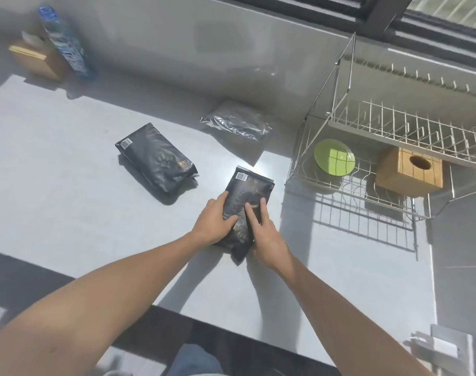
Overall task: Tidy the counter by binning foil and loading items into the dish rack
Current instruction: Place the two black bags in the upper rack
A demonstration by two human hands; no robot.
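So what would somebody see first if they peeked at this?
Probably both hands, left hand and right hand, gripping a black pouch in the middle of the grey counter. Then the bright green plate on the lower shelf of the wire dish rack at right, beside a wooden box.

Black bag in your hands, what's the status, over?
Both hands, left and right, gripping the near black bag on the counter. Dish rack to the right, path open.

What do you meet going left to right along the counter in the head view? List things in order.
Wooden box → blue bottle → black bag lying alone → green plate → wooden block with a hole.
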